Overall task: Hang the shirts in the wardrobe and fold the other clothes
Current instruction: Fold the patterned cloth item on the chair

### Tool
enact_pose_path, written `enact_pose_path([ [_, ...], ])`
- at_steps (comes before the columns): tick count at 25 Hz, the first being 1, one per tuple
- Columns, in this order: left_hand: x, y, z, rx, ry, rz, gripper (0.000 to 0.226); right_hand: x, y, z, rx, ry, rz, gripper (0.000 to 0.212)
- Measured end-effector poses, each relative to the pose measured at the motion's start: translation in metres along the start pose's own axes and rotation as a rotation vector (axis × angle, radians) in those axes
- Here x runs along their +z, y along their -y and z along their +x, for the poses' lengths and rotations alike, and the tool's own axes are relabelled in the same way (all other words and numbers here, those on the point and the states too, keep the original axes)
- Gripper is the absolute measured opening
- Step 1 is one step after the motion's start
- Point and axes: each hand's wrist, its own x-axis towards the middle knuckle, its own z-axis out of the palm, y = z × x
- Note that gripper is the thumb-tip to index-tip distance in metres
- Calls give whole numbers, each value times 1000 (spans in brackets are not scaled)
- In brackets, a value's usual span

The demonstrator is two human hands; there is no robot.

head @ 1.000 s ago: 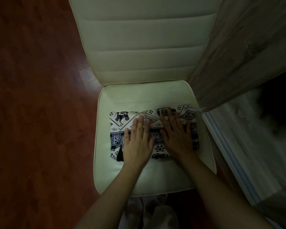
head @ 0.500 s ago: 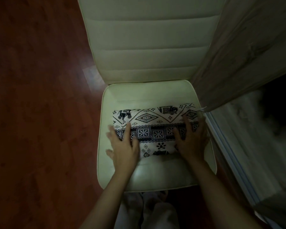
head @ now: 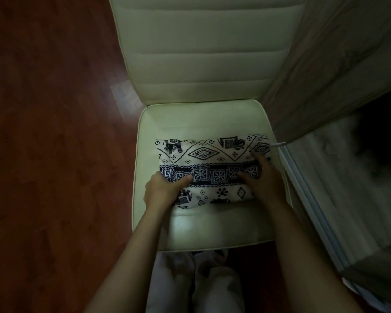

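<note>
A folded white garment with a dark elephant and diamond print lies across the seat of a cream chair. My left hand grips the garment's left end, thumb on top and fingers curled under the edge. My right hand holds its right end the same way, thumb lying across the dark patterned band. The fingers of both hands are partly hidden under the cloth.
The chair's padded backrest rises behind the seat. Dark red wooden floor spreads to the left. A grey wood-grain wardrobe door stands at right, with its sliding track below. My pale-trousered legs are in front of the chair.
Both hands slid apart from the middle of the garment, where they pressed flat, out to its left and right ends, and now grip those ends.
</note>
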Motion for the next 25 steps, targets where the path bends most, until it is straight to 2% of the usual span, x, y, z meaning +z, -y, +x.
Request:
enact_pose_path([
  [2,-1,3,2,103,32,-62,37,-6,0,-1,-24,-13,69,72],
  [3,0,6,3,153,19,-73,30,-9,2,-5,-45,-17,107,69],
  [9,-14,-4,7,351,-118,6,34,-13,13,-36,-118,-144,234,56],
  [13,-47,-46,-14,478,-168,52,36,-36,45,-56,-177,-258,280,57],
  [18,-116,-143,-76,646,-143,-45,56,-143,127,-85,-272,-453,244,54],
  [23,-203,-284,-177,937,-133,-110,55,-297,232,-132,-430,-679,186,55],
  [25,-240,-347,-226,1081,-136,-139,47,-365,276,-159,-500,-783,145,56],
])
